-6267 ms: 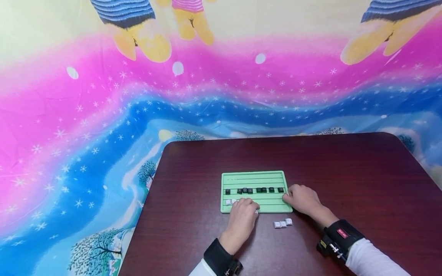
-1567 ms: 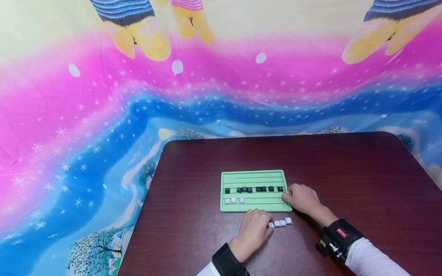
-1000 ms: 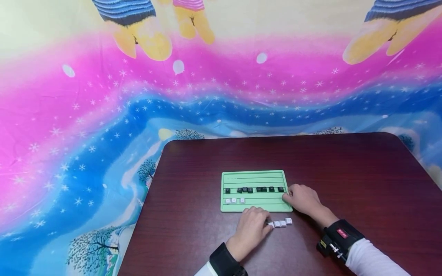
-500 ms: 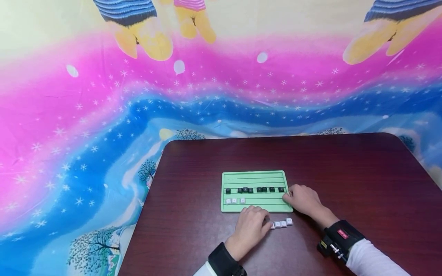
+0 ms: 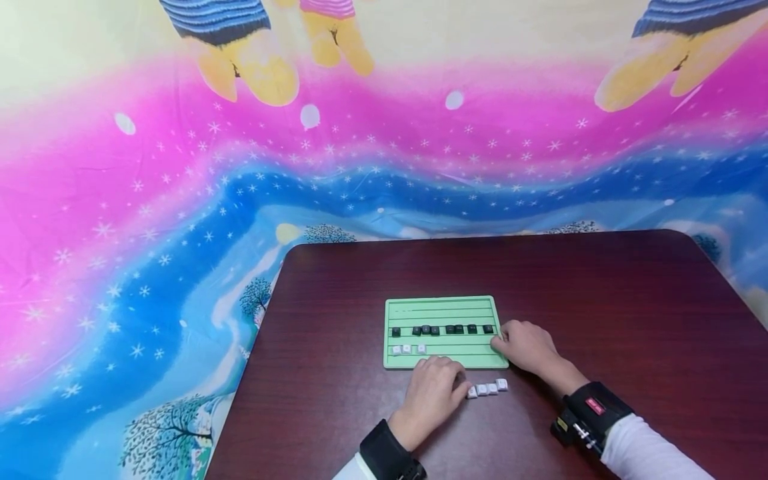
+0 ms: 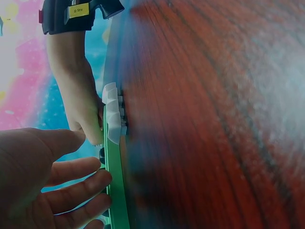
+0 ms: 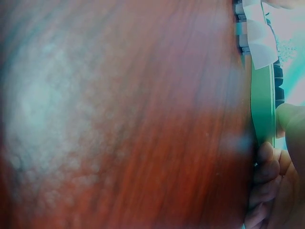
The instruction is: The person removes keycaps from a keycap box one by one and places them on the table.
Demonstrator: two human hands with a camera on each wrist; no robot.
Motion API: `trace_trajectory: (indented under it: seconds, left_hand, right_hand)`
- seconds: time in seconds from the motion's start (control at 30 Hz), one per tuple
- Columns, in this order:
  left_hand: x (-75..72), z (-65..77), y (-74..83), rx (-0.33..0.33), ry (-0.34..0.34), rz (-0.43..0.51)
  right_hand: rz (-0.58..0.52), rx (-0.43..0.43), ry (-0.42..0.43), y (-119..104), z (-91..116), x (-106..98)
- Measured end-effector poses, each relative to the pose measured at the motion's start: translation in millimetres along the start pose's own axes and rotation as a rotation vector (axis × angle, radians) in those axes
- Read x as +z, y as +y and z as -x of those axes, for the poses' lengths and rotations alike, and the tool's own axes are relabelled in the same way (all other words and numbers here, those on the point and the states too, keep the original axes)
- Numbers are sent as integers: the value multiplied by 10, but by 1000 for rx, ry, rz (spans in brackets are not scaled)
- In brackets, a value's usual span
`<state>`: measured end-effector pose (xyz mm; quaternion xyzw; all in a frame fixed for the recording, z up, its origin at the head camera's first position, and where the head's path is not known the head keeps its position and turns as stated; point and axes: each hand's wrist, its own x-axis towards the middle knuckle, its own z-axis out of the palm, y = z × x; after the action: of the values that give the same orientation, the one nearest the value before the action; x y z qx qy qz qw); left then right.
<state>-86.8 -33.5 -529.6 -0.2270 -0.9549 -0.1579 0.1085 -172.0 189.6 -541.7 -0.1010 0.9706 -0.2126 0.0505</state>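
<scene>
A light green ridged tray (image 5: 462,360) lies on the table. A row of black keycaps (image 5: 459,329) crosses its middle, and three white keycaps (image 5: 407,349) sit at the left of a nearer row. Several more white keycaps (image 5: 492,388) stand in a short line on the table before the tray. Just left of that line is my left hand (image 5: 433,393); in the left wrist view its loosely bent fingers (image 6: 78,191) and thumb stand apart, holding nothing. My right hand (image 5: 527,347) grips the tray's right edge, thumb above and the other fingers (image 7: 267,171) curled low beside it.
The dark red-brown table (image 5: 336,300) has rounded far corners. A colourful printed cloth (image 5: 384,147) hangs behind and along its left side. Black wrist bands with cameras (image 5: 567,427) are worn on both forearms.
My left hand has moved from over the tray to the line of white keycaps on the table, now one longer. Lately it has drawn slightly left off the end keycap. The right hand stays put.
</scene>
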Motion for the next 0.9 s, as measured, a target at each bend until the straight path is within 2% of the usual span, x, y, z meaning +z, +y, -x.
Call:
trace_trajectory:
  seconds: [0.53,0.9]
  left_hand:
    - [-24,11,-46,-8,37,-8]
    - [-37,2,-62,-25,22,-1]
  right_hand:
    - [0,-3,-6,19,-6,18]
    - [5,7,-13,10,-2,27]
